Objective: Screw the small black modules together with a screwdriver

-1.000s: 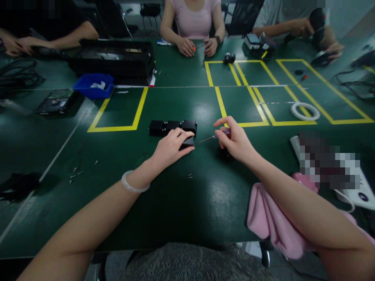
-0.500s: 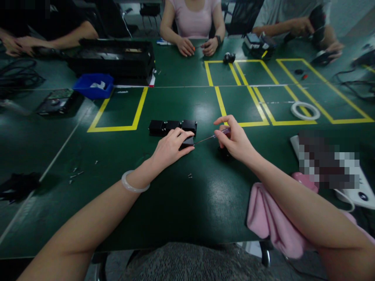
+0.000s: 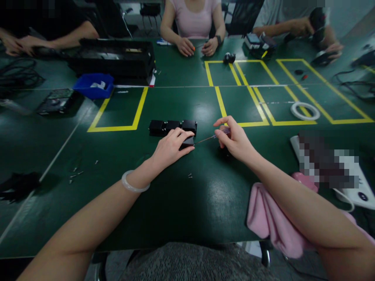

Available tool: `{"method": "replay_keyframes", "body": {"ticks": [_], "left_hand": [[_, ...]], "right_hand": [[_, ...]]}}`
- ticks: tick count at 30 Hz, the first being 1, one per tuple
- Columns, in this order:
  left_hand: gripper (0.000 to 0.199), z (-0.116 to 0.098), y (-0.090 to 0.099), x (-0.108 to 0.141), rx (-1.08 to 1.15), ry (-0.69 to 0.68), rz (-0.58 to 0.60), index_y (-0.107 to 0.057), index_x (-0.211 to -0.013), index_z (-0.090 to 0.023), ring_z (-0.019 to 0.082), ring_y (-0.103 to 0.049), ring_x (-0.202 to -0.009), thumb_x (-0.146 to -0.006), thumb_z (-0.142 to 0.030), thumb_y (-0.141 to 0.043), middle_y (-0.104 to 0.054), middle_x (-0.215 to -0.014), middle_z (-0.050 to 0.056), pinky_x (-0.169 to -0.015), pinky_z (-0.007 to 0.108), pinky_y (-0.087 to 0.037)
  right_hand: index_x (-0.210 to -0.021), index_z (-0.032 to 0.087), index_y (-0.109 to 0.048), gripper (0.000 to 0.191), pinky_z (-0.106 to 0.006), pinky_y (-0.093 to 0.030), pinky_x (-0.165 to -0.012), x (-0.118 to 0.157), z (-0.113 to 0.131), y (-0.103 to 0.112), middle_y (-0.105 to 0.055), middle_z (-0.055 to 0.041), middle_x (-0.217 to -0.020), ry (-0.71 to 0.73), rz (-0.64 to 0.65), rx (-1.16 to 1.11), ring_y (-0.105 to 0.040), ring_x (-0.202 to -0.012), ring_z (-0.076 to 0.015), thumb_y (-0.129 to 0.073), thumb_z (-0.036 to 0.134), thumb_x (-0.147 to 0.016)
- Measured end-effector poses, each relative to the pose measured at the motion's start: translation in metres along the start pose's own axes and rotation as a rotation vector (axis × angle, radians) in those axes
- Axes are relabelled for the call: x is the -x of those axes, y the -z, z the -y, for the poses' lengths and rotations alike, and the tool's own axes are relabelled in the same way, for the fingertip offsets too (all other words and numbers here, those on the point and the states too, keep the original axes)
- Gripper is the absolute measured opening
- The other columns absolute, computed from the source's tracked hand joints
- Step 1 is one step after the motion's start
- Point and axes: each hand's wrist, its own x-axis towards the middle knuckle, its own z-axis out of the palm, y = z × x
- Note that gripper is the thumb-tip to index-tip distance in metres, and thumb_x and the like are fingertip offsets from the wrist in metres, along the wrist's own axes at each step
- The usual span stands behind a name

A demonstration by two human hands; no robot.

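Note:
Under my left hand [image 3: 172, 145] is a small black block [image 3: 187, 143], gripped between thumb and fingers against the table; my palm covers part of it. My right hand [image 3: 233, 138] pinches the handle of a screwdriver [image 3: 208, 138], whose thin shaft points left. Its tip meets the right end of the held block. Just behind my left hand, several similar black blocks [image 3: 156, 127] stand in a row with small screws along them. A dark object [image 3: 225, 152] lies partly hidden beneath my right hand. Two loose screws [image 3: 190, 175] rest nearer to me.
More screws [image 3: 76, 174] lie to the left, by a black item [image 3: 19, 185]. A blue bin [image 3: 93, 85] stands before a long black housing [image 3: 114, 58]. A tape roll [image 3: 305, 111] and pink cloth [image 3: 272, 218] are on the right. Co-workers' hands [image 3: 186, 47] are across the table.
Almost nothing differs. My right fingers have shifted very slightly around the screwdriver handle, while its tip stays at the black block. My left hand has not moved.

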Motion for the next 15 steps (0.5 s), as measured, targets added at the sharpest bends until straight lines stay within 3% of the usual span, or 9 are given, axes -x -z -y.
{"method": "replay_keyframes", "body": {"ticks": [4, 10, 15], "left_hand": [[0.042, -0.0012, 0.0012, -0.0002, -0.002, 0.011, 0.015, -0.059, -0.139, -0.024, 0.031, -0.063, -0.120, -0.102, -0.039, -0.068, -0.065, -0.128, 0.010, -0.094, 0.042, -0.057], [0.041, -0.0010, 0.0014, -0.0006, 0.000, 0.007, 0.013, -0.059, -0.139, -0.026, 0.030, -0.063, -0.119, -0.101, -0.040, -0.069, -0.065, -0.128, 0.009, -0.094, 0.041, -0.057], [0.042, -0.0018, 0.0024, -0.0004, -0.001, 0.011, 0.018, -0.059, -0.140, -0.024, 0.031, -0.063, -0.120, -0.101, -0.038, -0.069, -0.066, -0.128, 0.010, -0.094, 0.042, -0.058]], "right_hand": [[-0.097, 0.024, -0.054, 0.015, -0.027, -0.032, -0.049, -0.0003, 0.0016, 0.0013, -0.050, 0.0085, -0.057, -0.049, 0.041, 0.022, -0.046, -0.045, -0.0101, -0.061, 0.037, -0.103], [-0.110, 0.025, -0.053, 0.015, -0.028, -0.037, -0.053, 0.0002, 0.0014, -0.0001, -0.051, 0.0088, -0.067, 0.010, -0.010, -0.006, -0.050, -0.049, -0.0099, -0.062, 0.031, -0.100], [-0.098, 0.024, -0.055, 0.014, -0.028, -0.032, -0.050, 0.0000, 0.0011, 0.0004, -0.050, 0.0083, -0.058, -0.036, 0.018, 0.019, -0.048, -0.046, -0.0105, -0.061, 0.036, -0.103]]}}
